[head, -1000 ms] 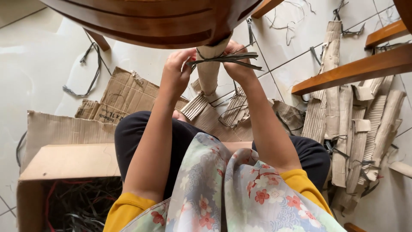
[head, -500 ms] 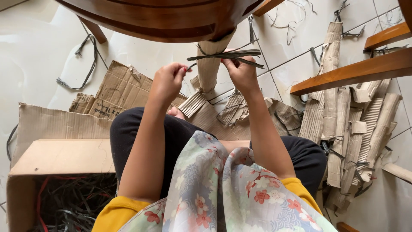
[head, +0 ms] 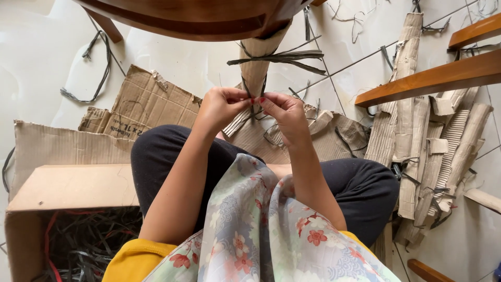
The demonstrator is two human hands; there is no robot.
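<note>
I sit on the floor under a brown wooden chair (head: 182,15). One chair leg is wrapped in corrugated cardboard (head: 258,57) and tied near the top with dark plastic strap (head: 282,57), its loose ends sticking out to the right. My left hand (head: 222,107) and my right hand (head: 282,112) meet lower on that leg. Each pinches an end of a second dark strap (head: 254,102) that runs around the cardboard wrap.
An open cardboard box (head: 68,188) with several dark straps inside stands at the lower left. Flattened cardboard sheets (head: 146,102) lie on the white tiled floor. Rolled cardboard pieces (head: 433,151) are piled at the right beside wooden rails (head: 433,78). Loose strap (head: 88,73) lies at the upper left.
Both hands have come down from the upper tie on the chair leg to a lower spot. They now grip a second strap there. The upper tie stays in place.
</note>
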